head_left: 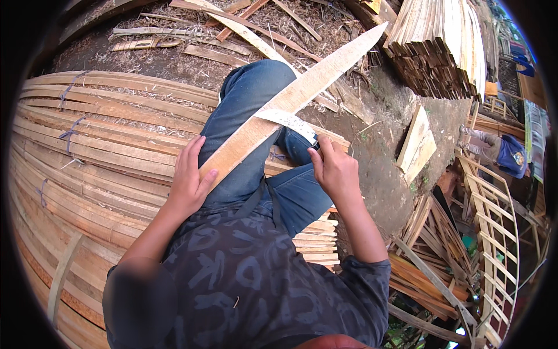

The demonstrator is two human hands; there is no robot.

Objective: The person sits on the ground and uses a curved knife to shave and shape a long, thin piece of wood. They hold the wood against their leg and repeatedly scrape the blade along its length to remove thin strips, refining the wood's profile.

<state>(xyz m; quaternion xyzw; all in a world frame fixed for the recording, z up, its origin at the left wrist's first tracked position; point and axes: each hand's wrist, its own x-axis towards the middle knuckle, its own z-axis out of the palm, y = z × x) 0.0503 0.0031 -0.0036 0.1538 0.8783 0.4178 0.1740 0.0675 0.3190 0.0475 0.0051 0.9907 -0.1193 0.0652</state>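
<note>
A long, pale wooden board point(325, 72) with a tapered far tip lies slantwise across my jeans-clad thighs. Its near end is in my left hand point(189, 174), with the thumb over the top face and the fingers along the side. My right hand point(337, 168) is closed around the near end of a curved, whitish, speckled blade point(290, 121), whose handle is mostly hidden in the fist. The blade's far end lies against the middle of the board.
Bundles of tied wooden strips point(116, 122) fill the left side. Shavings and offcuts point(215, 55) litter the ground ahead. At the far right stand a tall stack of boards point(436, 49), a slatted wooden frame point(494, 232) and a person in a blue top point(511, 156).
</note>
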